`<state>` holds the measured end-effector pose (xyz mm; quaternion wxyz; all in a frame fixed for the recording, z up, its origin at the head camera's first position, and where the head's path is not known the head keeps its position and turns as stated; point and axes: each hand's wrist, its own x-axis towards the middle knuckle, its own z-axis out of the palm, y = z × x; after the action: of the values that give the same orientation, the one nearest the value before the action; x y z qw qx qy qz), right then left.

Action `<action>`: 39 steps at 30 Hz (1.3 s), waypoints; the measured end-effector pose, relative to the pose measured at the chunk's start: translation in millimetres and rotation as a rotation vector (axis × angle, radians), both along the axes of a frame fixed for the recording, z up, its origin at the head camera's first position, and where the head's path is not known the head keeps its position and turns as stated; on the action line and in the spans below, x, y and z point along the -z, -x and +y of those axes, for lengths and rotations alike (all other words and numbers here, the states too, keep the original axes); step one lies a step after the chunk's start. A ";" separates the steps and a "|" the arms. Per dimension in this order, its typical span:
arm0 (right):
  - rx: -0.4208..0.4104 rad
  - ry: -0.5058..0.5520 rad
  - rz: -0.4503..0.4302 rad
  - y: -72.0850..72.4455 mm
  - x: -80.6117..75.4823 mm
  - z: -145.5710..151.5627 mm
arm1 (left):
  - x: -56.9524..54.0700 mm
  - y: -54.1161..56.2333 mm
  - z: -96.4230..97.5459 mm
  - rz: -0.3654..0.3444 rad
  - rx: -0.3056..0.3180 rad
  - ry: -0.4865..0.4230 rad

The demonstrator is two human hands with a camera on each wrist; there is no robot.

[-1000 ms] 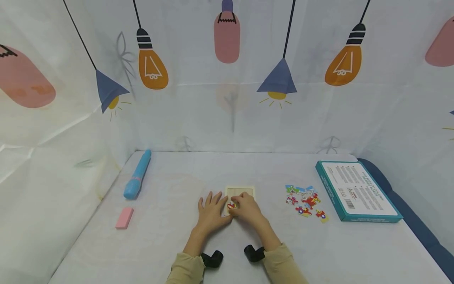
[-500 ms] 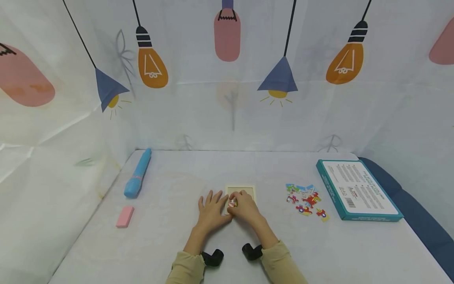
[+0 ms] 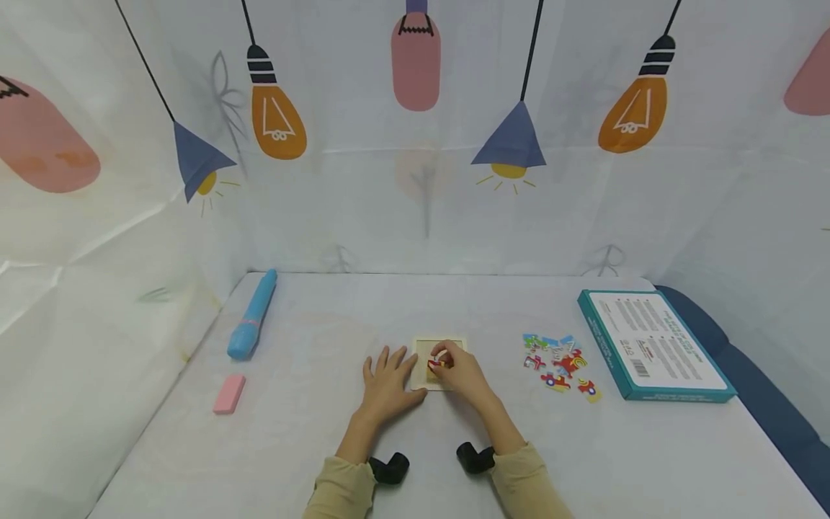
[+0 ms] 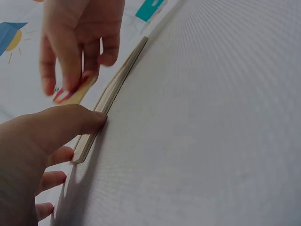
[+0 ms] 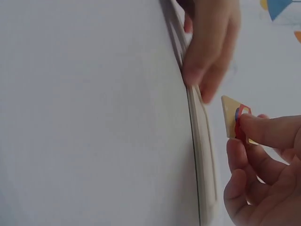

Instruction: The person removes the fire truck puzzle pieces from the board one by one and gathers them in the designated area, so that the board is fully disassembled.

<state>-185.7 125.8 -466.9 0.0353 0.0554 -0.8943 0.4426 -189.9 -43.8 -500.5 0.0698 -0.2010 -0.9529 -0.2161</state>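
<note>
A small wooden puzzle tray [image 3: 441,339] with a raised rim lies on the white table in front of the person. The left hand [image 3: 385,386] rests along its left side with fingers spread, and the thumb [image 4: 89,120] presses the near edge. Over the tray, the right hand [image 3: 462,373] pinches a puzzle piece [image 5: 230,113] between thumb and fingers. This piece has red, white and blue print and a plain yellowish part. In the right wrist view it is tilted and apart from the tray.
Several loose picture puzzle pieces [image 3: 558,360] lie to the right, beside a teal-edged box [image 3: 655,346]. On the left are a blue toy microphone [image 3: 251,317] and a pink block [image 3: 229,394]. Printed cloth hangs behind the table.
The right hand has lifted the puzzle piece from the tray's left part and moved slightly right with it, uncovering more of the tray. The left hand has stayed in place.
</note>
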 end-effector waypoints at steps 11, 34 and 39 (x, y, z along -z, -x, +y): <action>0.157 0.059 -0.106 -11.0 -5.3 55.8 | -3.2 -1.0 0.2 -0.037 -0.014 0.005; 0.291 -0.233 -0.184 -45.4 3.3 133.5 | 3.8 -3.6 1.0 -0.027 -0.018 0.017; 0.320 -0.277 -0.173 -45.9 1.1 131.3 | 3.6 -4.8 1.0 -0.022 -0.017 0.014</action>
<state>-139.8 257.1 -468.0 0.0201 -0.1209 -0.9436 0.3075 -185.1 -42.8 -504.0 0.0596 -0.1907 -0.9568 -0.2112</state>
